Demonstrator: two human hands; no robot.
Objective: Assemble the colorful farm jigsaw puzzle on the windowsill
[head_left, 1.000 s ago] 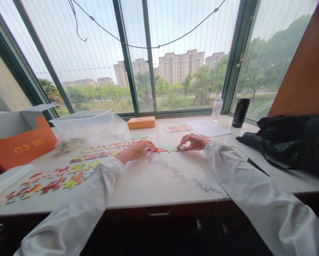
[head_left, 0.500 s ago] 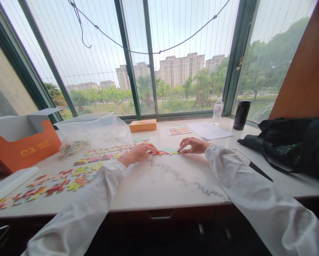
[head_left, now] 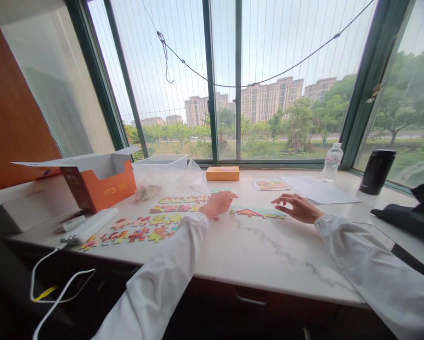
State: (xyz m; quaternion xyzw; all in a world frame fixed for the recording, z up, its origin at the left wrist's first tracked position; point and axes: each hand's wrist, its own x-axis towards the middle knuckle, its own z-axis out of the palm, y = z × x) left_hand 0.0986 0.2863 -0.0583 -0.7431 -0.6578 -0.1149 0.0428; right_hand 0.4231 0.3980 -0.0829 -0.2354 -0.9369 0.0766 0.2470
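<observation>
A joined strip of jigsaw puzzle [head_left: 247,213], with a red roof shape and pale green parts, lies flat on the white marbled table between my two hands. My left hand [head_left: 219,203] hovers by the strip's left end, its fingers stretched to the right and nothing visible in them. A small reddish piece [head_left: 215,218] shows under its edge. Just off the strip's right end, my right hand [head_left: 298,208] is raised with thumb and fingers apart, holding nothing. Rows of loose puzzle pieces [head_left: 138,234] spread out left of my left forearm, which hides some of them.
An orange box [head_left: 117,189], a clear plastic tub [head_left: 162,163] and a bag of pieces [head_left: 150,191] stand at the left. Behind are a small orange box [head_left: 222,174], a picture card [head_left: 270,184] and paper [head_left: 318,190]. A bottle [head_left: 333,163] and black tumbler [head_left: 377,172] stand right.
My view has turned left. Both hands have come away from the puzzle strip; the right one has let go of its end and opened. More of the strip shows now.
</observation>
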